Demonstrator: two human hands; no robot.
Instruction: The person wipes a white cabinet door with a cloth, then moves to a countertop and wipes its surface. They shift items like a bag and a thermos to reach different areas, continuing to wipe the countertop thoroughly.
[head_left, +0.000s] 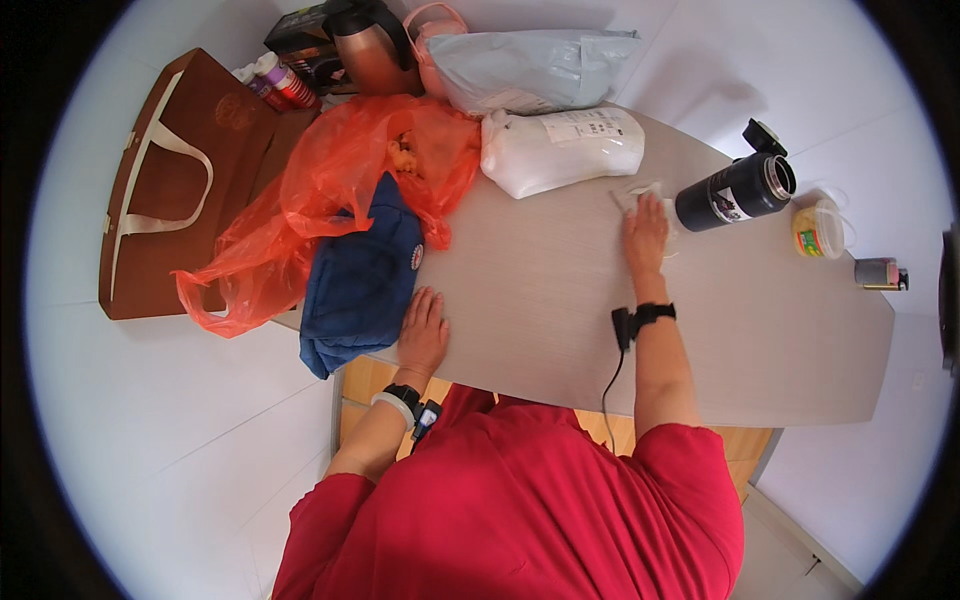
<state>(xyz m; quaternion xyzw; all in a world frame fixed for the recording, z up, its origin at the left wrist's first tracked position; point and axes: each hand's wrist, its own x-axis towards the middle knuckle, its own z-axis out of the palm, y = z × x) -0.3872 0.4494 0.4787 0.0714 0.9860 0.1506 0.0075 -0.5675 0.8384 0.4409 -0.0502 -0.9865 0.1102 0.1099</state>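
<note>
My right hand (646, 229) lies palm down on the tabletop (525, 300), pressing a crumpled white tissue (639, 193) that shows beyond the fingertips and at the hand's right side. Most of the tissue is hidden under it. Just right of that hand stands a black insulated bottle (724, 196), its mouth uncovered and its black lid (763, 139) flipped back. My left hand (424, 330) rests flat near the table's front edge, holding nothing, its fingers touching or very close to a dark blue fabric bag (364, 285). Both wrists wear black straps with small devices.
A red plastic bag (330, 165) slumps over the blue bag, beside a brown paper bag (172, 195). Behind are a copper-coloured vacuum jug (373, 56), a grey mailer (525, 67) and a white wrapped package (562, 150). A yellow-filled tub (817, 229) stands right. One cable (606, 397) hangs from my right wrist.
</note>
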